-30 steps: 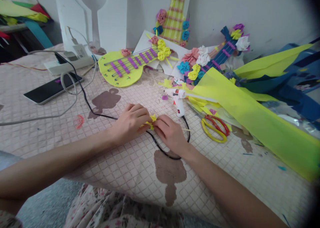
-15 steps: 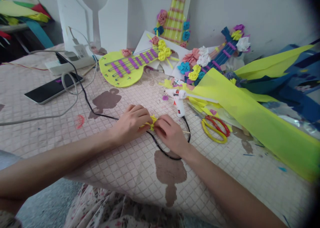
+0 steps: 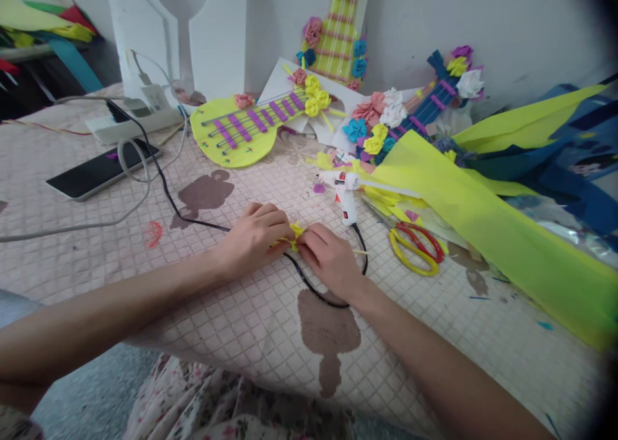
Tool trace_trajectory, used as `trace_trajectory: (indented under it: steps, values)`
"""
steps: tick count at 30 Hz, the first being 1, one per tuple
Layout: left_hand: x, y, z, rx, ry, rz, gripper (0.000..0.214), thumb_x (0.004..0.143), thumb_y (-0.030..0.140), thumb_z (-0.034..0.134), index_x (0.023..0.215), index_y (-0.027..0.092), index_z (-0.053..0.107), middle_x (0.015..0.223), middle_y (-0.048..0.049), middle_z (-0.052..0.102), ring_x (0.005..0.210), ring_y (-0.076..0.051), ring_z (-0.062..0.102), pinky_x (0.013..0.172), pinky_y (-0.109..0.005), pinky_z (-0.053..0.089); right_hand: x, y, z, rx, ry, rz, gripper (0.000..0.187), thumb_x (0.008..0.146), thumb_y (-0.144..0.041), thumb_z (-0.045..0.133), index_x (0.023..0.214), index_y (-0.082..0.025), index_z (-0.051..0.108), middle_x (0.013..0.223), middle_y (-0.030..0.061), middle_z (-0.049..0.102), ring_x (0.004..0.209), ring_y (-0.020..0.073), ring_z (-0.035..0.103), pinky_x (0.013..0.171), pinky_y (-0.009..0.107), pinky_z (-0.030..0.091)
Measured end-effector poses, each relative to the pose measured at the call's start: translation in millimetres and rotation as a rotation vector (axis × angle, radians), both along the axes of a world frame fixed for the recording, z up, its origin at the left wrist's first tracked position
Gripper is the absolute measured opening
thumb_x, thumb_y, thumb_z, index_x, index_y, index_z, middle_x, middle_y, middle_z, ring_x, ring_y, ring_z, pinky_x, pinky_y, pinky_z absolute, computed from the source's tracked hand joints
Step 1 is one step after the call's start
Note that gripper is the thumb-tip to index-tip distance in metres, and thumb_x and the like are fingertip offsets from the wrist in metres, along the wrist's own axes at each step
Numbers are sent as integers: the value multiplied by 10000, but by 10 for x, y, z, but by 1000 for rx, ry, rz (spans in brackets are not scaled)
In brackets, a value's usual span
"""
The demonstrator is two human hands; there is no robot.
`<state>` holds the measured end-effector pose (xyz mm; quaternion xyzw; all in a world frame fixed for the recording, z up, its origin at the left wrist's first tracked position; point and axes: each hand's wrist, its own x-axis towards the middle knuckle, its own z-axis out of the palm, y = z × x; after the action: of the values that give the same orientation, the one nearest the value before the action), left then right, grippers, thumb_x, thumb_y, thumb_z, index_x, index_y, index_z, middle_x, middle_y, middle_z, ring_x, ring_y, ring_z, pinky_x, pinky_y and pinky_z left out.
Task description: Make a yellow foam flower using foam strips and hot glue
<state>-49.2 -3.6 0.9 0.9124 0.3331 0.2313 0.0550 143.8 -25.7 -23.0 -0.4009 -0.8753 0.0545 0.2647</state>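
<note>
A small yellow paper flower (image 3: 296, 231) is pinched between my hands above the quilted tablecloth. My left hand (image 3: 258, 237) has its fingers closed on the flower's left side, with fingertips partly hidden. From the other side, my right hand (image 3: 331, 258) grips its edge between thumb and fingers. A thin pale stick (image 3: 360, 253) pokes out past my right hand. The black cord (image 3: 309, 285) of the white glue gun (image 3: 346, 199) runs beneath my hands. That glue gun stands just beyond them, a clear glue stick jutting from its back.
Scissors with red and yellow handles (image 3: 418, 250) lie at right beside long yellow crepe paper (image 3: 483, 228). A yellow paper guitar (image 3: 236, 144) and a blue one (image 3: 425, 115) with paper flowers rest at the back. A phone (image 3: 103, 170) and a power strip (image 3: 130, 126) are at left.
Almost nothing differs. Both hands stay closed around the yellow flower in the same place, with only a very slight shift of the fingers.
</note>
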Motion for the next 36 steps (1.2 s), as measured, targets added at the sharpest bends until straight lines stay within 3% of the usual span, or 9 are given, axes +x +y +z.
trace_trajectory:
  steps: [7,19,25,36]
  values:
    - [6,-7,2,-3,-4,23,91,861,169,537,804,171,606,827,-25,612,842,-173,537,780,-322,353,-20,-6,38,-18,-61,-42,174,929,-198,412,861,-171,570,859,62,579,772,166,554,652,280,460]
    - [4,-15,21,-35,11,28,112,873,174,521,799,165,605,812,-23,605,831,-173,531,781,-329,358,-1,-1,0,-12,31,-19,143,913,-199,439,870,-185,574,901,65,585,852,179,556,698,299,476]
    - [-20,9,-15,-76,-61,31,63,846,208,588,897,184,616,920,-38,595,894,-187,518,790,-321,373,7,-5,-6,11,-16,-7,188,930,-217,413,882,-176,590,899,64,581,838,174,546,701,299,477]
    - [-30,42,-26,-110,-41,14,122,881,166,503,910,172,621,927,-49,595,908,-187,505,810,-327,377,13,5,-17,6,59,0,144,900,-173,447,824,-185,568,872,62,568,850,178,535,741,308,479]
